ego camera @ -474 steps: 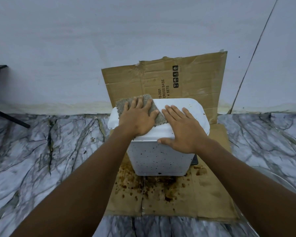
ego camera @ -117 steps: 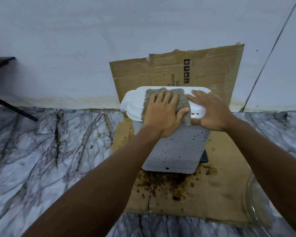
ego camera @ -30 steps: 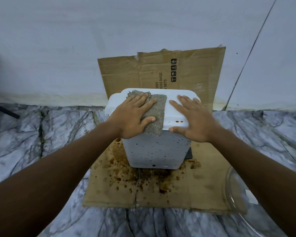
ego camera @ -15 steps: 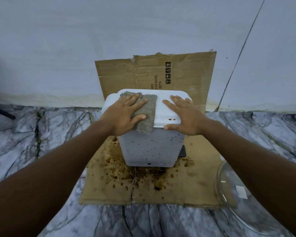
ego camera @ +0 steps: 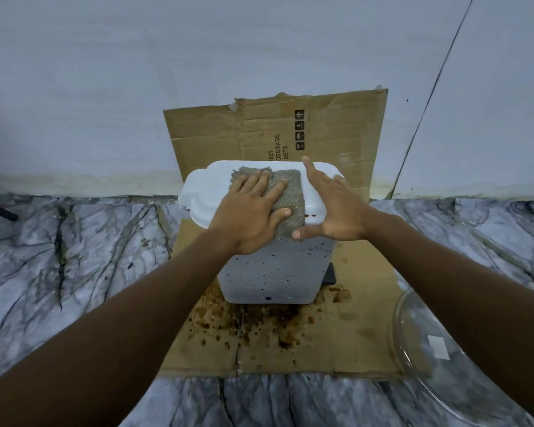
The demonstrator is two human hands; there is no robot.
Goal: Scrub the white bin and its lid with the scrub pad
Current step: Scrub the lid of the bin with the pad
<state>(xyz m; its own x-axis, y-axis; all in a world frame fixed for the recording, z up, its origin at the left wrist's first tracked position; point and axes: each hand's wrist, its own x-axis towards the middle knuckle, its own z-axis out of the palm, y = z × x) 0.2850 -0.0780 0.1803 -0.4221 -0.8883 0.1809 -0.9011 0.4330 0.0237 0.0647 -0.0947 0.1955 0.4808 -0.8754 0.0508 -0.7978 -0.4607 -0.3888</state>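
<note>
The white bin [ego camera: 275, 275] stands upright on stained cardboard, its front wall speckled with dark spots. Its white lid [ego camera: 205, 192] is closed on top. A grey scrub pad [ego camera: 292, 195] lies flat across the lid and hangs a little over the front edge. My left hand [ego camera: 250, 214] presses on the pad with straight, spread fingers. My right hand [ego camera: 333, 204] is just right of the pad over the lid's right side, fingers straight, thumb at the pad's lower corner. A few brown drops [ego camera: 310, 215] mark the lid's front rim.
A cardboard sheet [ego camera: 352, 334] with brown stains covers the marble floor [ego camera: 59, 272] and runs up the white wall [ego camera: 198, 57]. A clear glass bowl [ego camera: 426, 349] sits at the right front. A black pedal [ego camera: 332, 274] sticks out at the bin's right base.
My left hand has slid the pad toward the lid's right side. My right hand has lifted and tilted, its thumb now by the pad's lower corner. The view has shifted slightly.
</note>
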